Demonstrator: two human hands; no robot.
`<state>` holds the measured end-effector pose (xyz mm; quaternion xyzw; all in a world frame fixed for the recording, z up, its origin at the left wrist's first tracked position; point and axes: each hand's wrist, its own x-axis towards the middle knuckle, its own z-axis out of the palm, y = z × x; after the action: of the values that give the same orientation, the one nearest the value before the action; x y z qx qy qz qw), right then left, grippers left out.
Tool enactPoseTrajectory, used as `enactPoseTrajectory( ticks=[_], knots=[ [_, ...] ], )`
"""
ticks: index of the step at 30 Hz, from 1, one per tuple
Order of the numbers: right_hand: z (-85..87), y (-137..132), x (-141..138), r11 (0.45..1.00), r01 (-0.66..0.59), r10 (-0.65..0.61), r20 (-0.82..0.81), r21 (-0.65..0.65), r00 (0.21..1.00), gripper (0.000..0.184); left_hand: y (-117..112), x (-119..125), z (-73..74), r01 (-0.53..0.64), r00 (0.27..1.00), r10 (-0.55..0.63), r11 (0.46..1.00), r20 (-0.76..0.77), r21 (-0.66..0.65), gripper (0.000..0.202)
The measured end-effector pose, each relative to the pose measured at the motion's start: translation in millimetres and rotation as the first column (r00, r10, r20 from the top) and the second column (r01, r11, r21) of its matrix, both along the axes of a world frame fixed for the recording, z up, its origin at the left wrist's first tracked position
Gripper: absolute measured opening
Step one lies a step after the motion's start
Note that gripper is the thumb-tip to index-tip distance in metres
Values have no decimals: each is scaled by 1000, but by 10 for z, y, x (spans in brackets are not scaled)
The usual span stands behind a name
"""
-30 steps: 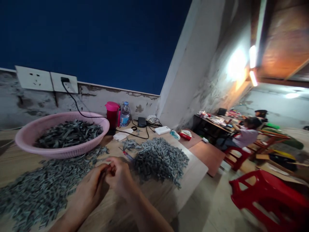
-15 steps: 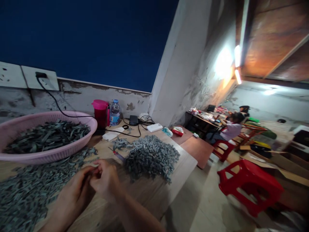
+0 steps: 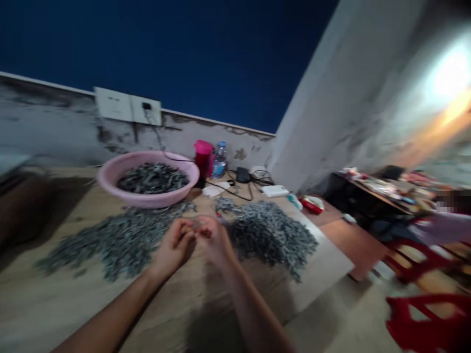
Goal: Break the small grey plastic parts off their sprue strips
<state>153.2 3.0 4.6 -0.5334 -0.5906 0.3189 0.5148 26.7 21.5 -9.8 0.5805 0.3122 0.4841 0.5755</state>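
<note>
Head camera shows, at the back of a pale wood-toned table [image 3: 165, 318], a wide round basin of pink plastic [image 3: 147, 200], its flared rim standing above a heap of dark grey, flexible-looking strips [image 3: 152, 179]. The strips fill the middle of the basin and lie loosely tangled below the rim. In front of it, on the tabletop, spreads a broad, low pile of small grey pieces [image 3: 117, 240]; a second, more compact mound of small grey pieces [image 3: 272, 230] lies to the right, beyond the right forearm.

Between the two piles, the bare left hand [image 3: 179, 243] and the bare right hand [image 3: 214, 240] meet above the table with fingers curled and fingertips drawn close together. Both grips are narrow; blur hides the spot where they meet, so I cannot tell what, if anything, is pinched there.

Right of the basin stands a dark red cup with a bright pink lid [image 3: 203, 158], closed, its contents unreadable. Just beside it is a clear plastic bottle with a blue cap and blue label [image 3: 220, 162]; its fill level cannot be made out. Farther right, near the table's edge, a small red box [image 3: 312, 205] has white material showing at its top.
</note>
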Motion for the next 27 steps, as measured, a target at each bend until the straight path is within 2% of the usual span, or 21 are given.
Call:
enactPoseTrajectory(
  ticks=[2,5,7,9,11,14,16,22,27],
  knots=[
    [20,36,43,996,-84,84,-48,0,995,38,28,28,-8,38,995,-36,999,94,-18,27],
    [27,72,79,995,-104,104,-67,-2,992,35,61,28,-38,100,986,-97,995,138,-17,25],
    [41,64,83,995,-96,95,-57,-9,994,34,58,2,-43,68,997,-70,997,38,46,22],
    [64,48,80,995,-94,93,-62,-26,994,33,46,-38,-35,-2,987,33,981,-157,194,17],
    [83,39,78,995,-90,86,-69,-49,994,33,34,-77,-23,-33,935,160,928,-317,372,13],
    [86,52,92,994,-86,79,-98,-71,992,32,30,-111,-9,-36,889,264,855,-373,518,12],
    [78,68,106,991,-85,66,-172,-102,983,32,37,-113,-7,-60,886,286,851,-364,522,11],
    [118,51,123,974,-143,56,-421,-177,905,36,69,-93,3,-112,928,230,922,-292,371,9],
    [182,32,159,923,-269,82,-541,-276,837,35,75,-85,5,-75,957,182,907,-225,415,9]
  ],
)
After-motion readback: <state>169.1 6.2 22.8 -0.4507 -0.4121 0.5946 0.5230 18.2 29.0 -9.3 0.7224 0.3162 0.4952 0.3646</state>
